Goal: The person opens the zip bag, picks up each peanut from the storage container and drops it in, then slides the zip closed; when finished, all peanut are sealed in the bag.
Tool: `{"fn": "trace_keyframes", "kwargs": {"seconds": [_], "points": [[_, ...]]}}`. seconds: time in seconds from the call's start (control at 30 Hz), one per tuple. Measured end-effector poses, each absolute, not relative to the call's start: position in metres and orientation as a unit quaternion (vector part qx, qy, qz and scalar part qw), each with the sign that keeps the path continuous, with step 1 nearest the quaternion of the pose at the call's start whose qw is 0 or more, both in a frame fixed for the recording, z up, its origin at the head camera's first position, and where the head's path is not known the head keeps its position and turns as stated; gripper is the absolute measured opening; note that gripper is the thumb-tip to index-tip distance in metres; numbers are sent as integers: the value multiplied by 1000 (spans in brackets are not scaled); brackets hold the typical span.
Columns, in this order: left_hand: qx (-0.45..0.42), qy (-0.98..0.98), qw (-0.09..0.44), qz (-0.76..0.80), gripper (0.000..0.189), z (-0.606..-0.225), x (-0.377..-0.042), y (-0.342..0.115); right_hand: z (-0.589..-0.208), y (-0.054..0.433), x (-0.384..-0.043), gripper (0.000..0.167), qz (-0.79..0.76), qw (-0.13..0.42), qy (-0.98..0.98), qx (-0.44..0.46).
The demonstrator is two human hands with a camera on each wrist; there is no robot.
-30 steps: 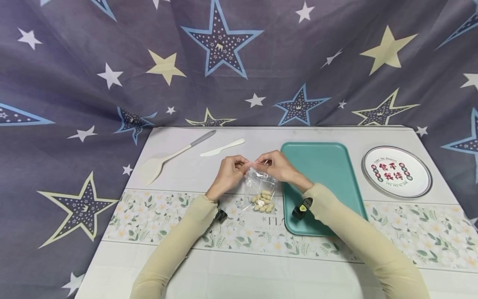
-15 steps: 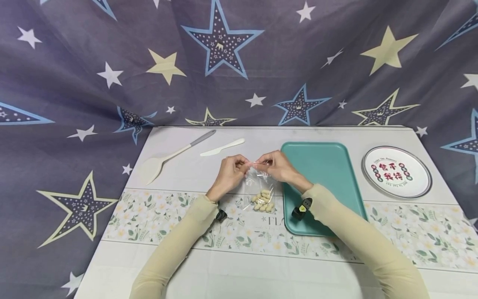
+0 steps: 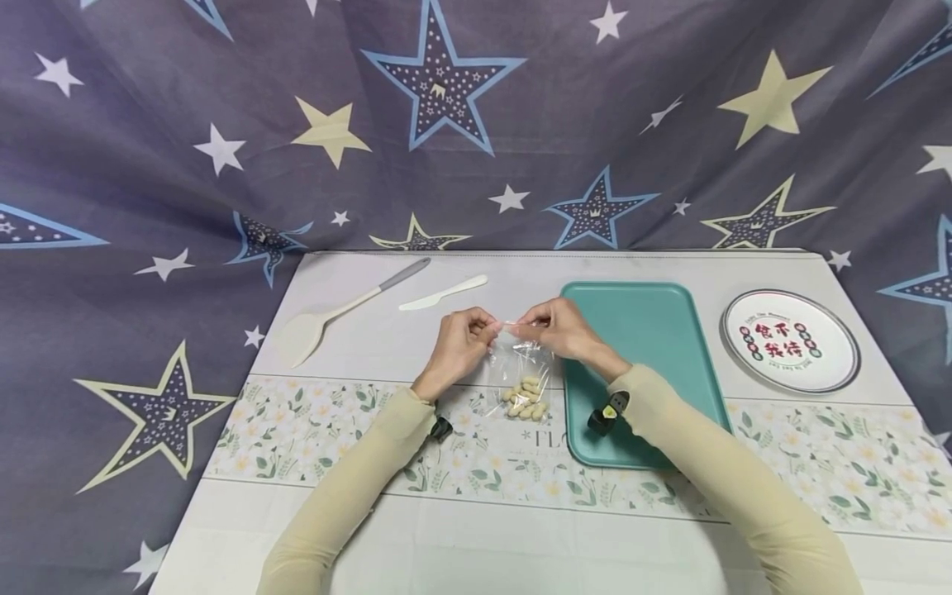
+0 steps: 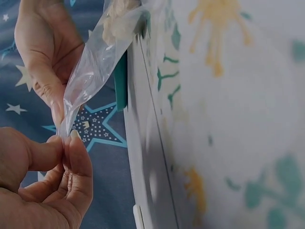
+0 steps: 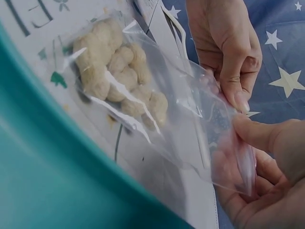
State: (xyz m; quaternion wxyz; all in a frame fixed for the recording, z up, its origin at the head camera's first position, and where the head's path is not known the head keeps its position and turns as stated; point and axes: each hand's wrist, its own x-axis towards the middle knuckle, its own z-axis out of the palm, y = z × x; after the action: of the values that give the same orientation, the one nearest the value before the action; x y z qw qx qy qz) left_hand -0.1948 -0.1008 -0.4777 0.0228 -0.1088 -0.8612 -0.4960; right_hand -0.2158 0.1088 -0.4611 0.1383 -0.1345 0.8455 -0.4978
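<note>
A clear plastic zip bag [image 3: 513, 364] hangs between the two hands, its pinkish top strip uppermost. Several peanuts in their shells [image 5: 119, 69] lie in the bottom of the bag. My left hand [image 3: 459, 343] pinches the top edge near the left end between thumb and forefinger. Close beside it, my right hand [image 3: 558, 330] pinches the same edge further right. In the left wrist view the bag's mouth [image 4: 66, 117] runs from one hand to the other. Whether the strip is sealed cannot be told.
Right of the bag lies a teal tray [image 3: 647, 330], partly under the right forearm. A white plate [image 3: 788, 340] with red lettering sits at far right. Behind the left hand are a white knife [image 3: 444, 293] and a cream ladle-like spoon [image 3: 327, 318] with a grey handle end.
The right hand has shifted slightly to the right along the bag's top edge, and its wrist has moved a little too. The left hand stays in place, still pinching the edge.
</note>
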Motion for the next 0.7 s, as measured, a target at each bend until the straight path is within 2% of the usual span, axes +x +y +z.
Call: {"fn": "trace_keyframes", "kwargs": {"seconds": [0.7], "points": [[-90,-860,-30,-501,15,-472,-194,-107,-464,137,-215,22,-492,138,852,-112]]}}
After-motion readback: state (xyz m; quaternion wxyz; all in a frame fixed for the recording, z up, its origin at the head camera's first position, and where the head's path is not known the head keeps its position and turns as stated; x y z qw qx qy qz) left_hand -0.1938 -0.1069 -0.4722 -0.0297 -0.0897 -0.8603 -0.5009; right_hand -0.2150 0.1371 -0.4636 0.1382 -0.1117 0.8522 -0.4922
